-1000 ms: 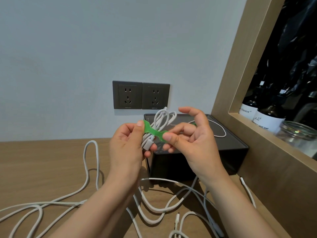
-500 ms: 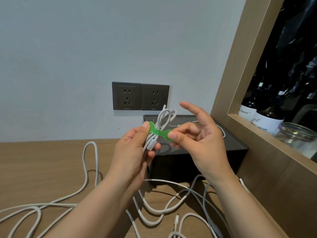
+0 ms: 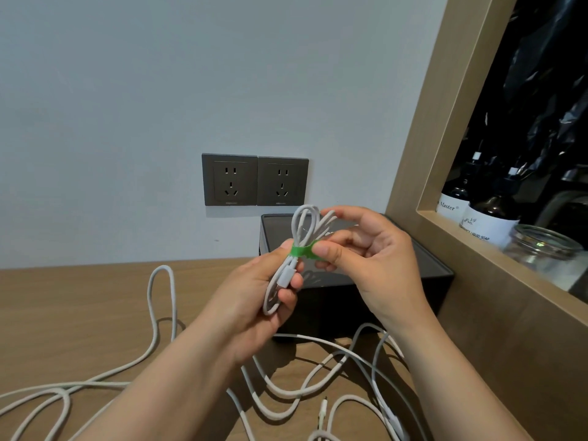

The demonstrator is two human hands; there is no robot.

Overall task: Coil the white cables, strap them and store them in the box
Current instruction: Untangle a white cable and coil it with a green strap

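The coil (image 3: 306, 222) is gripped low by the left hand (image 3: 254, 300), with fingers curled round its strands. The green strap (image 3: 300, 251) at the coil's waist is pinched by the right hand (image 3: 369, 262) between thumb and fingers, and the forefinger is laid on the top loop. The coil is held before the black box (image 3: 366, 291), set at 12 o'clock on the table (image 3: 79, 307). Loose cables (image 3: 162, 313) are spread from 6 to 8 o'clock. At 3 o'clock, "Master" and "LIQUID SOAP" can be read on the bottles (image 3: 486, 218).
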